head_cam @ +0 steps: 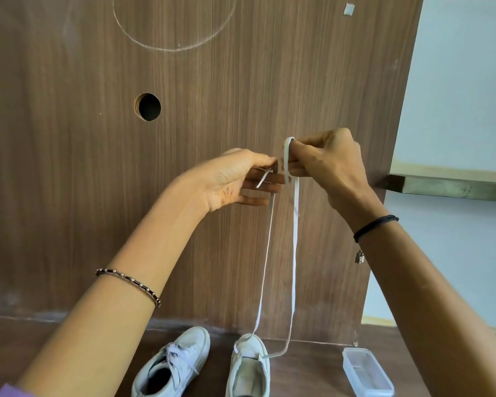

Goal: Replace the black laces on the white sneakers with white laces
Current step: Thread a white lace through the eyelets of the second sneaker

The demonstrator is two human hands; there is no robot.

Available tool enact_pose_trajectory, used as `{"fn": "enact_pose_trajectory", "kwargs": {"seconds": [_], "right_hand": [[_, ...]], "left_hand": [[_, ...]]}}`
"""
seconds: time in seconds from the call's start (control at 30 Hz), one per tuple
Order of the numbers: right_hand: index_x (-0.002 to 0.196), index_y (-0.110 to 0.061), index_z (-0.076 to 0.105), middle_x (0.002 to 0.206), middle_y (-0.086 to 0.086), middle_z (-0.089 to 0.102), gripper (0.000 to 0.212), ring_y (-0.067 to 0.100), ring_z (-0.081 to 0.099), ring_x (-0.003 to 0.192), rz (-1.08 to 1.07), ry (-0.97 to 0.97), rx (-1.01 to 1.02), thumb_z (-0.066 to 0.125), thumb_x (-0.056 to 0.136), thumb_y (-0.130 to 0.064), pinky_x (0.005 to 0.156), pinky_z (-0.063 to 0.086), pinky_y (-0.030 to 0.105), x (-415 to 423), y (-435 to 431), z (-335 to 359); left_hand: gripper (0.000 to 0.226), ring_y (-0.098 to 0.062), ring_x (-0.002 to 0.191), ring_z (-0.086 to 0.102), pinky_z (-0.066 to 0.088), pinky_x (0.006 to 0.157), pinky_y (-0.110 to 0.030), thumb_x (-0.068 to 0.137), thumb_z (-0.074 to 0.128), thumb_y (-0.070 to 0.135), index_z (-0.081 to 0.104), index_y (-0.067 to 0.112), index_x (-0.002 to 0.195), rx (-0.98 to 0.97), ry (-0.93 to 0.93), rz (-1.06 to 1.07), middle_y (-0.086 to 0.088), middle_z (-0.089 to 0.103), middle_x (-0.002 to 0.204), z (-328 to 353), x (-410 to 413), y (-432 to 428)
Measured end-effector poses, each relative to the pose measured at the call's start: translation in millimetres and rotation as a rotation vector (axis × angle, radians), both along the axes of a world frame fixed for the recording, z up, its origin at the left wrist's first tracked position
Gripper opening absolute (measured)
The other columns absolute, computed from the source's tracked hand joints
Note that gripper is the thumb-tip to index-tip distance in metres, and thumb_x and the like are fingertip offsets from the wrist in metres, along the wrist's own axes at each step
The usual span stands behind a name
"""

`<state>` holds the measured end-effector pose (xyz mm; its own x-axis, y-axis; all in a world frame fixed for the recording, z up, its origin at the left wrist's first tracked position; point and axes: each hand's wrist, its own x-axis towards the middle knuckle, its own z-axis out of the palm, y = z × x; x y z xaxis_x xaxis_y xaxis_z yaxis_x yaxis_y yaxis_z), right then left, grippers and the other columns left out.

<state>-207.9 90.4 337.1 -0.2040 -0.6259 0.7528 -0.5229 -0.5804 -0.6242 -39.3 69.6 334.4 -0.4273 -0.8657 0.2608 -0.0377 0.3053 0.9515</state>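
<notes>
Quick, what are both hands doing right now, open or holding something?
Left hand: pinches one end of the white lace.
Right hand: grips the other end, looped over a finger.

Indoor room, home or office.
Wood-laminate furniture panel (pixel 241 81) with a round cable hole (pixel 147 106), pale wall (pixel 455 81) beside it.
</notes>
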Motion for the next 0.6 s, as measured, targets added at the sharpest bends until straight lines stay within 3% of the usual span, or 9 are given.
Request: {"fn": "enact_pose_trajectory", "kwargs": {"seconds": [0.2,0.3,0.4,0.5,0.6], "right_hand": [[0.073,-0.005,0.078,0.067,0.005,0.076,0.025,0.015,0.075,0.064,-0.042,0.003,0.004,0.066,0.093,-0.014,0.068,0.064,0.028,8,0,-4],[0.074,-0.002,0.077,0.066,0.005,0.075,0.025,0.014,0.075,0.062,-0.075,0.012,0.014,0.065,0.092,-0.012,0.067,0.064,0.030,8,-4,-9],[0.075,0.003,0.076,0.068,0.010,0.075,0.024,0.017,0.075,0.061,-0.082,-0.005,0.030,0.063,0.092,-0.010,0.067,0.064,0.034,6,-8,-13],[0.075,0.001,0.076,0.067,0.009,0.075,0.024,0.016,0.075,0.061,-0.091,-0.006,0.038,0.063,0.092,-0.010,0.069,0.065,0.034,3,-12,-17],[0.074,-0.005,0.077,0.066,0.005,0.075,0.024,0.015,0.076,0.066,-0.102,0.026,0.075,0.065,0.092,-0.014,0.075,0.065,0.036,-3,-19,-23]], "left_hand": [[0.034,-0.023,0.104,0.074,0.060,0.086,-0.040,0.107,0.047,0.026,0.069,0.006,0.123,0.069,0.020,-0.115,-0.010,0.076,0.110,-8,-1,1],[0.029,-0.019,0.084,0.074,0.061,0.085,-0.042,0.107,0.049,0.024,0.070,0.006,0.114,0.109,0.058,-0.134,-0.007,0.074,0.093,-12,-2,-1],[0.018,-0.011,0.061,0.064,0.062,0.070,-0.035,0.106,0.052,0.020,0.065,0.007,0.106,0.130,0.107,-0.132,-0.002,0.066,0.077,-16,-3,0],[0.011,-0.006,0.052,0.054,0.057,0.060,-0.025,0.103,0.058,0.014,0.062,0.005,0.099,0.100,0.126,-0.125,-0.002,0.060,0.072,-18,-3,-1],[0.019,-0.005,0.054,0.057,0.056,0.059,-0.021,0.098,0.064,0.015,0.066,-0.003,0.105,0.071,0.101,-0.104,-0.003,0.066,0.073,-21,0,-3]]}}
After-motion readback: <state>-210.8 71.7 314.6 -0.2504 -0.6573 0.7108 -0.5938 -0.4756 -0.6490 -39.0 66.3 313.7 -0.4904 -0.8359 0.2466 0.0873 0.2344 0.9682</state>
